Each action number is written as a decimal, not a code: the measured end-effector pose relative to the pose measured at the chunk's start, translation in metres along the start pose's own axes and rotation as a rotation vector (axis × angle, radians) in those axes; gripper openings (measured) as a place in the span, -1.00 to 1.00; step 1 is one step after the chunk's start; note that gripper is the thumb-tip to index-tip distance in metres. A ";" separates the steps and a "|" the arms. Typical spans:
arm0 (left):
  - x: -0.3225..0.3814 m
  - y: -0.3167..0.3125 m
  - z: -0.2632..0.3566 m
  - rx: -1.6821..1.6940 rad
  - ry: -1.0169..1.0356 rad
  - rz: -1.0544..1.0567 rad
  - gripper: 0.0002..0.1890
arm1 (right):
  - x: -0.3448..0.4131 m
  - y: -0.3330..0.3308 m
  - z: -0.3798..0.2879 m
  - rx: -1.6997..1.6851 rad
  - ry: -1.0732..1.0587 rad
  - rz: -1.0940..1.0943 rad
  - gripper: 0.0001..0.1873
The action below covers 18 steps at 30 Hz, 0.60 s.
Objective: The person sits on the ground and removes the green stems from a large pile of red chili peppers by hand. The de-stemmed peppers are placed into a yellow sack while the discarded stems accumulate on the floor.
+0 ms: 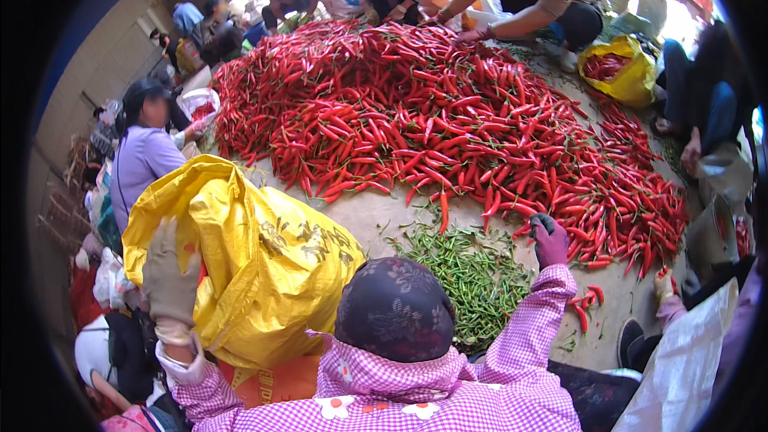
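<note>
My left hand [171, 264], in a beige glove and blurred, is at the mouth of a yellow woven sack [282, 276]; its fingers are unclear. Something red shows beside it in the sack. My right hand [548, 239], in a purple glove with dark fingertips, is over the near edge of a large heap of red chili peppers [414, 114]. Its fingers are bent, and whether they hold anything is hidden. Green stems [468, 282] lie piled left of that arm. A dark patterned head covering [395, 310] and checked pink sleeves fill the near middle.
People crouch around the heap, one in a lilac top [147, 156] at the left. Another yellow sack [639, 72] holds peppers at the upper right. A few loose peppers [581, 315] lie on the floor. A white woven sack [678, 366] stands at the lower right, near another worker's gloved hand.
</note>
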State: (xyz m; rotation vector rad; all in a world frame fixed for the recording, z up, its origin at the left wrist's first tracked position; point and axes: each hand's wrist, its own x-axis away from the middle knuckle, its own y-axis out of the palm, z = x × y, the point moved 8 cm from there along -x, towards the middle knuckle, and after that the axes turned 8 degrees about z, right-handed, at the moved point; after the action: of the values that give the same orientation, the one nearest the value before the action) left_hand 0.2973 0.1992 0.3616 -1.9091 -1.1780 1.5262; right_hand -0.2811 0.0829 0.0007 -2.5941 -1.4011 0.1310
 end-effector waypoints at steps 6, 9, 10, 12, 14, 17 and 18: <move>0.009 0.072 0.215 1.590 -0.087 -0.485 -0.76 | -0.013 0.085 -0.005 0.327 -0.165 -0.103 -0.73; 0.033 0.140 0.261 1.589 -0.218 -0.732 -0.73 | 0.003 0.195 -0.003 0.357 -0.203 -0.358 -0.66; 0.042 0.172 0.277 1.553 -0.222 -0.741 -0.72 | -0.016 0.218 0.010 0.467 -0.336 -0.351 -0.64; 0.060 0.217 0.297 1.464 -0.222 -0.742 -0.70 | -0.034 0.257 0.007 0.845 -0.429 -0.316 -0.51; 0.068 0.234 0.300 1.377 -0.221 -0.731 -0.68 | -0.045 0.278 0.013 1.174 -0.606 -0.180 -0.49; 0.087 0.239 0.285 1.244 -0.293 -0.705 -0.65 | -0.032 0.299 0.007 1.334 -0.636 -0.176 -0.53; 0.086 0.244 0.287 1.225 -0.289 -0.693 -0.63 | -0.047 0.292 0.018 1.302 -0.638 -0.176 -0.51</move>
State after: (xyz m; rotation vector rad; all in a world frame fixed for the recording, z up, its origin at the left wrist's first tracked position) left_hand 0.1167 0.0850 0.0395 -0.4310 -0.5813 1.5254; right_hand -0.0708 -0.1105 -0.0780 -1.3416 -1.0447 1.3839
